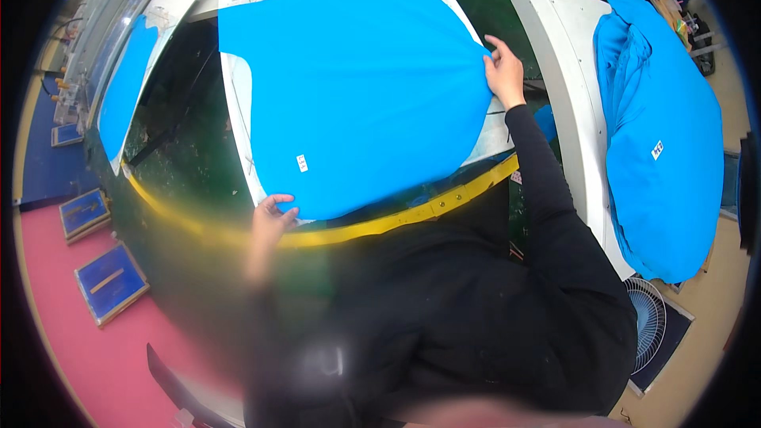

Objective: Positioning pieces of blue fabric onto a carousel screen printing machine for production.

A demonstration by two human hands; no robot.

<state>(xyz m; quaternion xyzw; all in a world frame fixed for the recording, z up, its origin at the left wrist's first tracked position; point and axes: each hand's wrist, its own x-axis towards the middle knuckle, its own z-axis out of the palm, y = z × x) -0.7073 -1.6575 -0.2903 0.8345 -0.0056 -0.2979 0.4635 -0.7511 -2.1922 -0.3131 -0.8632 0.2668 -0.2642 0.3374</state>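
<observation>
A flat piece of blue fabric (357,87) with a small white label lies over a white board (238,103). At its right edge, my right hand (505,73) pinches the cloth, and creases fan out from the fingertips. My left hand (269,226) is at the near left corner, its fingers curled around the fabric's edge. Pencil-like lines show on the bare part of the board at the far side.
To the right, another white board (555,55) carries a bunched pile of blue fabric (666,135). A further board with blue cloth (127,87) stands at left. A yellow curved rail (444,204) runs in front of me. Framed blue screens (111,281) and a fan (646,325) are lower down.
</observation>
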